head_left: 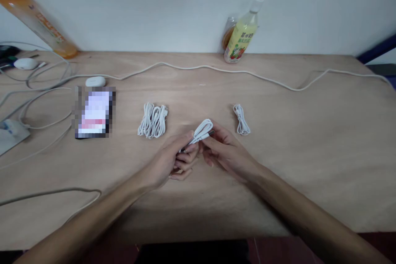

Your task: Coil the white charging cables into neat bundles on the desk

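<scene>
A folded white cable [203,128] is held above the table between my two hands. My left hand [182,152] is closed round the lower end of the bundle, thumb on top. The thumb and fingers of my right hand [219,144] pinch the other side, close to a white plug. A small dark strip or tip shows by the right fingers; I cannot tell what it is. Bundled white cables [152,120] lie side by side to the left, beyond my left hand. One more bundled cable [241,119] rests on the right, beyond my right hand.
On the left are a phone [95,113], a white earbud case [95,81] and loose cords. A long white cord [204,66] crosses the back of the wooden table [309,140]. An orange bottle [43,24] and a yellow-labelled bottle [243,35] stand near the wall.
</scene>
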Available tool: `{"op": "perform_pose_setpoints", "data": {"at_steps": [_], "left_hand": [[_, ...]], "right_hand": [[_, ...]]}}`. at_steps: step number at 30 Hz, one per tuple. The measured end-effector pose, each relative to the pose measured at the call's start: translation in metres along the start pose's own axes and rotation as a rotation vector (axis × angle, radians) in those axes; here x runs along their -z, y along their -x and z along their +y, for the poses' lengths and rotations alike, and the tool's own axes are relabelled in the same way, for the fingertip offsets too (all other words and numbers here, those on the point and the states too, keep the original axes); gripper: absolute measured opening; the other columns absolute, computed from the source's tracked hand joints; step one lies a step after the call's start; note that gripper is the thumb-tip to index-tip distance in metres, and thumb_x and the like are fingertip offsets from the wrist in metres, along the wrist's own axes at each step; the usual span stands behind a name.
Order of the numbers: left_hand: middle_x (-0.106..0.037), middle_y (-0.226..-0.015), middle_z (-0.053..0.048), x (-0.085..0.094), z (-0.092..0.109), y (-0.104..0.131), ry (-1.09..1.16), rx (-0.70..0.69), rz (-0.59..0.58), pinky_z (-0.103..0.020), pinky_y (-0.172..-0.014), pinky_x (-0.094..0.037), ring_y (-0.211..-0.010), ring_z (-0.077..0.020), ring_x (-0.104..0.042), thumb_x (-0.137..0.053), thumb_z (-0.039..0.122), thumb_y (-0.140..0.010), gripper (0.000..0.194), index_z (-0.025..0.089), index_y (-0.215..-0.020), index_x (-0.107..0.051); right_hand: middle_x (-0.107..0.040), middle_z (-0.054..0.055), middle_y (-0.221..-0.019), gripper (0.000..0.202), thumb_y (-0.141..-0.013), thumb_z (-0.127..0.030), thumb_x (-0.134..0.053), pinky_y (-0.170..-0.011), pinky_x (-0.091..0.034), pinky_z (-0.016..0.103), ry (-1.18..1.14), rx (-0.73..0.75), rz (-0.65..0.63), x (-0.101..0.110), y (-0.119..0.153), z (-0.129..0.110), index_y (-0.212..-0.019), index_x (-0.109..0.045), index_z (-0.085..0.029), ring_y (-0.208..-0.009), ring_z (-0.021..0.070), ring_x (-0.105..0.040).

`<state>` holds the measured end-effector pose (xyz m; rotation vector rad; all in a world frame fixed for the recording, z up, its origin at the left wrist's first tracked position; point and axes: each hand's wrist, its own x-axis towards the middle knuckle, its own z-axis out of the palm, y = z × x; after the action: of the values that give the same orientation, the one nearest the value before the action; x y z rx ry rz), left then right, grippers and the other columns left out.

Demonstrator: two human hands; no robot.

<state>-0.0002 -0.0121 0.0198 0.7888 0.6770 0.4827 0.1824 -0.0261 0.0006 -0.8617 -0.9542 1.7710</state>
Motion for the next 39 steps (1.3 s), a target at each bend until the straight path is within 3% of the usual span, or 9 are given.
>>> {"op": "perform_pose_setpoints", "data": {"at_steps": [5,14,19,21,24,27,29,33,39], "left_hand": [[-0.020,-0.059,0.012,0.002,-0.001,-0.002,0.004,-0.003,-0.023,-0.014,-0.035,-0.015,-0.045,-0.0048,-0.008,-0.060,0.063,-0.101,0.054,0.023,-0.071,-0.039],[-0.019,-0.060,0.012,-0.001,-0.001,0.001,0.044,-0.008,-0.030,-0.014,-0.035,-0.016,-0.046,-0.0057,-0.007,-0.055,0.058,-0.104,0.050,0.023,-0.072,-0.039],[-0.046,-0.068,0.004,-0.001,-0.004,-0.003,0.004,-0.131,0.059,-0.018,-0.038,-0.033,-0.050,-0.0083,-0.034,-0.062,0.056,-0.102,0.043,0.020,-0.079,-0.055],[-0.055,-0.075,0.002,-0.002,-0.006,-0.004,-0.107,-0.237,0.141,-0.021,-0.044,-0.042,-0.056,-0.0112,-0.047,-0.064,0.055,-0.102,0.040,0.019,-0.086,-0.059],[-0.065,-0.084,-0.001,-0.005,-0.008,-0.003,-0.329,-0.372,0.252,-0.025,-0.065,-0.053,-0.071,-0.0142,-0.060,-0.060,0.045,-0.108,0.027,0.019,-0.100,-0.061],[-0.073,-0.099,-0.005,-0.007,-0.010,0.000,-0.408,-0.425,0.248,-0.030,-0.081,-0.056,-0.084,-0.0171,-0.067,-0.057,0.038,-0.110,0.023,0.018,-0.121,-0.061],[-0.075,-0.108,-0.007,-0.007,-0.010,0.001,-0.450,-0.432,0.241,-0.034,-0.091,-0.055,-0.095,-0.0196,-0.069,-0.061,0.036,-0.109,0.025,0.018,-0.127,-0.063],[-0.077,-0.113,-0.009,0.000,-0.010,-0.001,-0.608,-0.467,0.314,-0.038,-0.100,-0.054,-0.103,-0.0239,-0.069,-0.068,0.033,-0.106,0.019,0.020,-0.116,-0.075],[-0.077,-0.134,-0.011,0.003,-0.010,-0.002,-0.631,-0.545,0.380,-0.042,-0.108,-0.056,-0.122,-0.0276,-0.071,-0.074,0.032,-0.102,0.032,0.023,-0.132,-0.076]], "right_hand": [[-0.059,-0.004,-0.080,0.033,-0.091,-0.051,-0.085,-0.045,-0.045,0.018,0.028,-0.001,-0.026,0.001,0.000,-0.001,-0.098,-0.067,-0.025,-0.062,0.0109,-0.051],[-0.058,-0.006,-0.070,0.036,-0.086,-0.050,-0.090,-0.040,-0.041,0.018,-0.046,0.023,0.038,-0.003,-0.002,0.003,-0.087,-0.068,-0.022,-0.050,0.0069,-0.042],[-0.060,-0.006,-0.067,0.039,-0.082,-0.049,-0.093,-0.038,-0.039,0.017,-0.045,0.039,0.092,-0.003,-0.003,0.003,-0.081,-0.065,-0.022,-0.048,0.0068,-0.047],[-0.061,-0.005,-0.066,0.038,-0.081,-0.048,-0.094,-0.038,-0.039,0.018,-0.023,0.036,0.128,-0.002,-0.004,0.002,-0.081,-0.066,-0.021,-0.049,0.0076,-0.050],[-0.060,-0.006,-0.063,0.037,-0.081,-0.047,-0.093,-0.039,-0.041,0.019,0.005,0.051,0.179,-0.001,-0.005,0.001,-0.079,-0.066,-0.021,-0.050,0.0093,-0.054],[-0.061,-0.005,-0.062,0.035,-0.084,-0.045,-0.090,-0.040,-0.043,0.020,0.033,0.061,0.225,0.000,-0.006,0.003,-0.077,-0.065,-0.022,-0.052,0.0110,-0.058],[-0.062,-0.004,-0.063,0.034,-0.083,-0.044,-0.090,-0.040,-0.043,0.021,0.068,0.067,0.242,0.000,-0.006,0.004,-0.076,-0.065,-0.022,-0.052,0.0111,-0.057],[-0.064,-0.004,-0.063,0.032,-0.082,-0.041,-0.090,-0.039,-0.044,0.022,0.163,0.080,0.250,0.000,-0.005,0.004,-0.076,-0.065,-0.022,-0.047,0.0095,-0.052],[-0.061,-0.006,-0.059,0.026,-0.084,-0.038,-0.086,-0.039,-0.043,0.023,0.232,0.092,0.251,0.001,-0.004,0.001,-0.078,-0.066,-0.022,-0.043,0.0090,-0.049]]}}
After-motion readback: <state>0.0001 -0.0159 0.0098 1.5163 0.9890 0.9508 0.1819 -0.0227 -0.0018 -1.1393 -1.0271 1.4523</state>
